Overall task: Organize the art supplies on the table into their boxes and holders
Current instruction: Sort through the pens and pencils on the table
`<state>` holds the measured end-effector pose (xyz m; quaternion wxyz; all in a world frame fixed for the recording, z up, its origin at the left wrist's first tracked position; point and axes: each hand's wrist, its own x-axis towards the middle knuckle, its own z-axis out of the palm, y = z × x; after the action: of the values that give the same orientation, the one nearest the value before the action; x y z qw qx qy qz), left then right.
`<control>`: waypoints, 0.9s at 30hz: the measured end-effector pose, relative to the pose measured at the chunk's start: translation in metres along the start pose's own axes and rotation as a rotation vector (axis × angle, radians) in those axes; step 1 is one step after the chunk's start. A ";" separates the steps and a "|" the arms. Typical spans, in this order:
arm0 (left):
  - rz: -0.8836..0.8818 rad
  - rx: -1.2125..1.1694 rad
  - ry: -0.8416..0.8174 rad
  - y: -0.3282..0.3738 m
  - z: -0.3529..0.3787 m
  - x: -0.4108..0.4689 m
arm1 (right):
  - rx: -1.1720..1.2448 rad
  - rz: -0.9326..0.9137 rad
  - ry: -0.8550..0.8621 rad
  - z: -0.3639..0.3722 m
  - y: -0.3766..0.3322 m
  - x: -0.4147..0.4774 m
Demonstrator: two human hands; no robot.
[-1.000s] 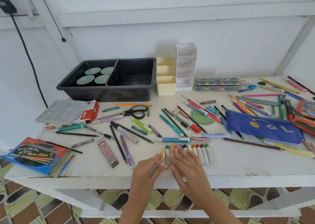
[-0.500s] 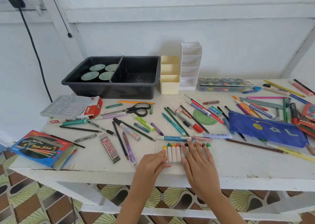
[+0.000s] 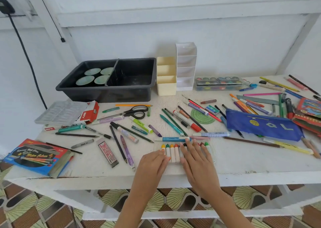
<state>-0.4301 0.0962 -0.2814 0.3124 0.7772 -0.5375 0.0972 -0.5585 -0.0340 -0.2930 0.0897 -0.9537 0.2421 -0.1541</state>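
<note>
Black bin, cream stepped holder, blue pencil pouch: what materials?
Black bin: looks like moulded hard plastic, semi-gloss, with a soft sheen on its rim and rounded corners.
Cream holder: probably plastic too, matte, with thin straight walls.
Blue pouch: seems to be fabric or coated cloth. It lies limp and creased with a faint sheen, so I cannot tell which.

Glossy black plastic tray (image 3: 104, 95), matt chipped white-painted wooden table (image 3: 243, 165), blue cloth pencil case (image 3: 264, 125).
</note>
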 end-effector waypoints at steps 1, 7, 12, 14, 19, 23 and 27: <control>-0.016 0.021 0.004 0.004 0.000 0.003 | 0.102 -0.007 0.023 -0.002 0.001 0.000; -0.110 -0.083 0.050 0.047 0.016 0.029 | 0.677 0.172 0.378 -0.040 0.019 -0.017; 0.046 -0.168 0.009 0.110 0.058 0.062 | 0.538 0.370 0.477 -0.060 0.068 -0.044; 0.097 -0.192 -0.016 0.137 0.080 0.074 | 0.453 0.423 0.486 -0.068 0.092 -0.055; 0.000 -0.177 -0.166 0.184 0.133 0.094 | 0.290 0.623 0.447 -0.090 0.159 -0.061; -0.032 -0.077 -0.206 0.189 0.149 0.096 | 0.176 0.655 0.394 -0.111 0.209 -0.051; -0.061 -0.032 -0.167 0.190 0.153 0.097 | -0.018 0.687 0.254 -0.120 0.235 -0.033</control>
<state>-0.5899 -0.1129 -0.2818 0.2818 0.7935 -0.5392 0.0135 -0.7283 -0.2336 -0.2469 0.0971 -0.7909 0.5587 -0.2302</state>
